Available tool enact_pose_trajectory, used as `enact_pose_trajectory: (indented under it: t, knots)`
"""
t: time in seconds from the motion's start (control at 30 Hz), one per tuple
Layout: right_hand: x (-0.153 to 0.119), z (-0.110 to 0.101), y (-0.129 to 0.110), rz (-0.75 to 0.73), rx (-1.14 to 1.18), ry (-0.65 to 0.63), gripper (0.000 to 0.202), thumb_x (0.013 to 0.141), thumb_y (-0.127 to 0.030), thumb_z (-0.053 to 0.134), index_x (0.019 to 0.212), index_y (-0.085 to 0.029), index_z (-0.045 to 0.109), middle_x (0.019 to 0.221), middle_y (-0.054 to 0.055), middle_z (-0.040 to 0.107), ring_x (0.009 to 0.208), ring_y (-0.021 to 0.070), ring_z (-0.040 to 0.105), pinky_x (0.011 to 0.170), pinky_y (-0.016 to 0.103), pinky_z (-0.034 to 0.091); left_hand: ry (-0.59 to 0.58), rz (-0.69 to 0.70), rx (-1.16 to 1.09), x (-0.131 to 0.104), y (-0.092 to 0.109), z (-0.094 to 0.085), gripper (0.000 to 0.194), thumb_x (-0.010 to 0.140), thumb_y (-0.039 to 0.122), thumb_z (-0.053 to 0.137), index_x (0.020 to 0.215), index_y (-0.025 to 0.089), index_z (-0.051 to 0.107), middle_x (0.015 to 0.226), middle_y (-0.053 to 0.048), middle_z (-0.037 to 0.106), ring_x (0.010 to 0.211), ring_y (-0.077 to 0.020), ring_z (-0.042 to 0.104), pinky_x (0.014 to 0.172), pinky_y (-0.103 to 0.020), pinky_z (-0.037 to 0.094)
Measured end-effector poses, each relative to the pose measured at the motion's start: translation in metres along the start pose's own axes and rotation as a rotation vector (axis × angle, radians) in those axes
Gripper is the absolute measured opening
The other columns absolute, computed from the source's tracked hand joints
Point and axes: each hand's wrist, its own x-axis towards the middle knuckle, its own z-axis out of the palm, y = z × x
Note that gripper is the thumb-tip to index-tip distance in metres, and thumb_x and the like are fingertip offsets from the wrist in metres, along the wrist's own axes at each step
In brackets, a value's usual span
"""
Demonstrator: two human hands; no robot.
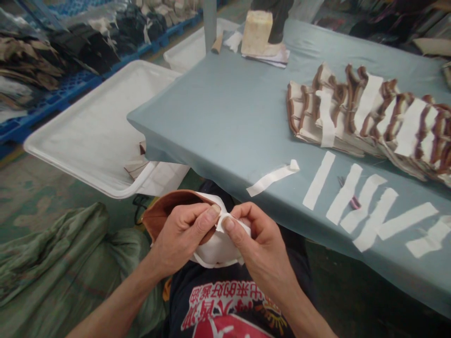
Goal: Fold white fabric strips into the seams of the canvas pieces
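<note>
Beside a table (211,108) covered in blue-gray, a person's left hand (192,230) and right hand (260,239) pinch a brown-and-white piece (216,251), thumbs and fingertips closed on its white edge. White strips (319,180) and brown-trimmed bundles (350,96) line the tabletop; a white bin (88,117) and blue pallets (75,89) stand left.

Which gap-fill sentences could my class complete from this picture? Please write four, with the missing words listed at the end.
1. The left hand and right hand hold a piece coloured brown and ____.
2. The nearer tub stands on the picture's ____ side of the table.
3. The bundle at the lower left is ____.
4. The pallet at the upper left is ____.

Missing words: white; left; green; blue.
</note>
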Motion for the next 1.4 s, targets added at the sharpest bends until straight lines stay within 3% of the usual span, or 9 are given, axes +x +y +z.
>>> enact_pose_trajectory:
  t: [0.53,0.93,1.4]
  knots:
    - [0.004,0.001,0.003,-0.021,-0.076,-0.029,0.03,0.089,-0.048,0.07,0.083,-0.021,0.057,0.069,-0.002,0.064,0.056,0.0104,0.05,0.049,0.02,0.039,0.058,0.051,0.074,0.001,-0.016,0.0,0.049,0.103,0.047,0.05,0.062,0.022,0.04,0.058,0.006,0.035,0.051,-0.0104,0.029,0.049,-0.027,0.028]
    - [0.016,-0.007,0.003,0.066,-0.052,-0.168,0.04,0.084,-0.055,0.076,0.079,-0.021,0.055,0.06,-0.007,0.049,0.052,0.0081,0.04,0.048,0.019,0.035,0.062,0.066,0.066,-0.002,-0.023,-0.002,0.045,0.103,0.036,0.048,0.062,0.022,0.04,0.056,0.007,0.035,0.05,-0.0097,0.028,0.048,-0.027,0.026]
    - [0.027,-0.014,0.01,0.169,-0.017,-0.276,0.044,0.079,-0.057,0.078,0.076,-0.021,0.054,0.061,-0.007,0.048,0.051,0.007,0.037,0.049,0.02,0.03,0.034,0.061,0.079,0.001,-0.029,-0.003,0.042,0.102,0.034,0.048,0.063,0.021,0.042,0.059,0.006,0.037,0.052,-0.0098,0.03,0.049,-0.026,0.026]
